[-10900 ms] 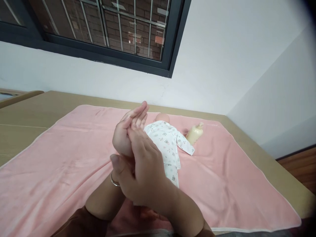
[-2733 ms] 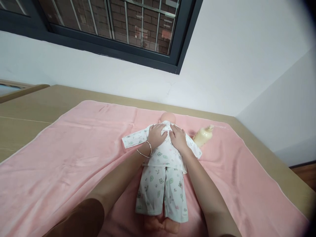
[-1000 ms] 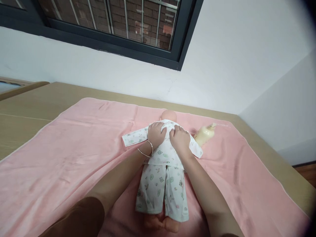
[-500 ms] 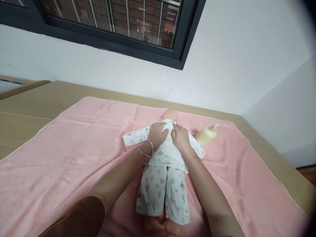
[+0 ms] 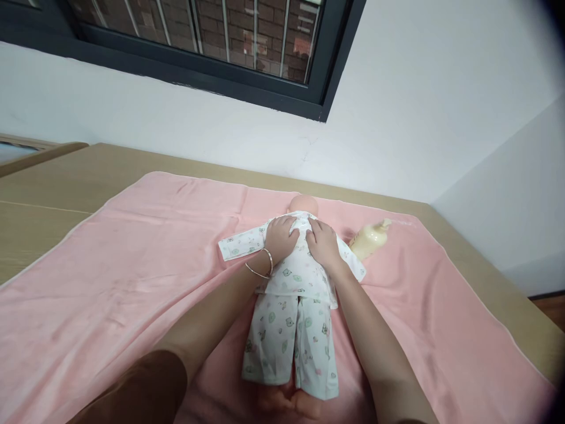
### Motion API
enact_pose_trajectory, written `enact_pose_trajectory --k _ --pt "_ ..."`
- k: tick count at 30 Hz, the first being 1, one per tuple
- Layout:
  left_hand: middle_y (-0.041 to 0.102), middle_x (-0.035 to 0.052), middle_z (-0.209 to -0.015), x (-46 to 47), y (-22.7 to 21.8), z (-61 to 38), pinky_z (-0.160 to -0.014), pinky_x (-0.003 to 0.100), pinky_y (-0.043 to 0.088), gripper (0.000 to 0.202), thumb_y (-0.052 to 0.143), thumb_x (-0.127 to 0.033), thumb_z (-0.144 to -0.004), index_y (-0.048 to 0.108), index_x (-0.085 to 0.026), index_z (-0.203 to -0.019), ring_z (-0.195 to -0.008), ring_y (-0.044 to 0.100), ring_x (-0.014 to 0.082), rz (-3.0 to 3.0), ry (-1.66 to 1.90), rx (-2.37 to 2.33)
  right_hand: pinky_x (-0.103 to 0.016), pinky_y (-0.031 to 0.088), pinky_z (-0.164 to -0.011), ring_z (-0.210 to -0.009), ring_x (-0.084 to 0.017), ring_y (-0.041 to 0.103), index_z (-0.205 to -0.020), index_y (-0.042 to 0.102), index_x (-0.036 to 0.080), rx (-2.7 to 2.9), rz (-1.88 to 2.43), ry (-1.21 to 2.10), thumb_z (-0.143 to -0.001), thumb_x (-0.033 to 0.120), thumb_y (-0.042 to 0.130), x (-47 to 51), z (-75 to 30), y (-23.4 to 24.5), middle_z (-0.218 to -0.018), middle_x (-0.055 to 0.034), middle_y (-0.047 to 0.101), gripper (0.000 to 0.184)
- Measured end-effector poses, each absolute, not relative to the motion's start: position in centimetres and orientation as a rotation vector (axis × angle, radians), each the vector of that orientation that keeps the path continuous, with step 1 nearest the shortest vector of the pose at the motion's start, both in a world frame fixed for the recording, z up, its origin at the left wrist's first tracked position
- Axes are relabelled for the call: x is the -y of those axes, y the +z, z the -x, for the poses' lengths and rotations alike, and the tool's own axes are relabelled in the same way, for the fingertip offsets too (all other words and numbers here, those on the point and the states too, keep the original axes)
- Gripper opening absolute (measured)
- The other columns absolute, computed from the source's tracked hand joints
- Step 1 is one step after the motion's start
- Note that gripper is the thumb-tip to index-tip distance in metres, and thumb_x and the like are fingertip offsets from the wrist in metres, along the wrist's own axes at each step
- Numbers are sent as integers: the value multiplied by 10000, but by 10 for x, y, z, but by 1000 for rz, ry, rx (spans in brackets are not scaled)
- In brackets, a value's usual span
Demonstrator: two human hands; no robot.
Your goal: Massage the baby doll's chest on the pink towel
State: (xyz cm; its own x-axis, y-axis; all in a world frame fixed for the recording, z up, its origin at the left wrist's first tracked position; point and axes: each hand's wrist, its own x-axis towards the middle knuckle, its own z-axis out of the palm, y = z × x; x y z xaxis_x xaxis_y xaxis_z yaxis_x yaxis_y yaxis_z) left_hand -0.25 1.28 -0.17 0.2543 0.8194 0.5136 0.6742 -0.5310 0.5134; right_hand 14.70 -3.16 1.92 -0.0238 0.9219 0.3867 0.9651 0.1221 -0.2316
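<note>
A baby doll [image 5: 295,294] in a white printed shirt and trousers lies on a pink towel [image 5: 110,277], head away from me, feet towards me. My left hand [image 5: 279,238], with thin bangles at the wrist, rests flat on the doll's left shoulder with fingers spread. My right hand [image 5: 322,242] lies flat on the right shoulder, fingers apart. Both palms press on the shirt just below the doll's head [image 5: 302,205]. A cream lotion bottle [image 5: 369,239] lies on its side on the towel, right of the doll.
The towel covers a light wooden table [image 5: 53,182] that stands against a white wall under a dark-framed window [image 5: 212,53]. The table's right edge [image 5: 498,282] drops to a wooden floor. Bare wood shows at the left.
Long ago my hands rubbed together above the doll. Since then both hands have settled on its shoulders; over the last second they shift only slightly there.
</note>
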Motion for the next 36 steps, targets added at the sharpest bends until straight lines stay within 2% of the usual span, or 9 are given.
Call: enact_pose_trajectory --k 2,5,9,12,14,20,24,31,36 --pt "675 64 -1259 -14 -1 3 -1081 423 389 346 501 -214 -869 635 -206 -1187 -1193 580 244 -2319 1115 -1394 -398 366 -1040 -1223 -274 525 -1413 516 188 1995 1808 -91 -982 271 368 31 -149 20 -1351 -118 600 463" --pt "695 65 -1165 -12 0 3 -1031 426 412 289 528 -218 -859 655 -213 -1118 -1134 597 248 -2290 1143 -1431 -389 384 -996 -1189 -270 535 -1358 570 221 1953 1824 -88 -976 267 382 33 -147 23 -1285 -106 628 428" --pt "686 73 -1000 -10 0 2 -938 412 442 155 574 -219 -829 658 -203 -958 -1031 603 259 -2295 1217 -1505 -385 396 -926 -1093 -284 550 -1169 665 186 1870 1861 -191 -948 277 444 37 -141 24 -1115 -120 668 326" --pt "667 75 -946 -9 -1 2 -914 409 442 85 587 -227 -820 636 -210 -888 -1006 596 267 -2294 1249 -1549 -382 401 -898 -1037 -290 553 -1037 680 155 1809 1890 -245 -925 278 471 38 -138 23 -1028 -132 675 268" --pt "670 75 -964 -9 -2 1 -922 407 439 97 582 -227 -823 633 -214 -904 -1022 594 267 -2276 1250 -1560 -380 403 -905 -1046 -291 553 -1069 670 156 1782 1882 -227 -921 280 473 38 -138 22 -1056 -131 676 276" --pt "686 64 -1187 -13 -1 2 -1040 416 392 261 528 -229 -866 630 -202 -1105 -1155 585 247 -2280 1141 -1444 -400 364 -1038 -1191 -280 540 -1340 575 180 1852 1836 -84 -954 278 405 31 -145 17 -1283 -118 639 433" --pt "695 60 -1181 -16 -2 3 -1040 425 384 251 513 -223 -875 632 -211 -1095 -1157 593 243 -2309 1114 -1402 -395 352 -1057 -1214 -264 543 -1366 569 202 1885 1810 -52 -961 268 394 29 -147 17 -1307 -105 635 446" --pt "677 58 -898 -17 -4 2 -888 393 435 28 557 -208 -828 584 -218 -831 -947 613 243 -2355 1217 -1445 -352 387 -891 -987 -255 608 -1060 693 169 1843 1816 -243 -932 254 457 37 -139 22 -1013 -100 720 282" --pt "642 55 -837 -15 -6 2 -836 372 436 51 555 -207 -812 540 -227 -767 -888 593 238 -2352 1309 -1481 -331 377 -781 -867 -246 590 -888 659 160 1799 1871 -376 -907 263 476 38 -136 20 -872 -102 694 211"
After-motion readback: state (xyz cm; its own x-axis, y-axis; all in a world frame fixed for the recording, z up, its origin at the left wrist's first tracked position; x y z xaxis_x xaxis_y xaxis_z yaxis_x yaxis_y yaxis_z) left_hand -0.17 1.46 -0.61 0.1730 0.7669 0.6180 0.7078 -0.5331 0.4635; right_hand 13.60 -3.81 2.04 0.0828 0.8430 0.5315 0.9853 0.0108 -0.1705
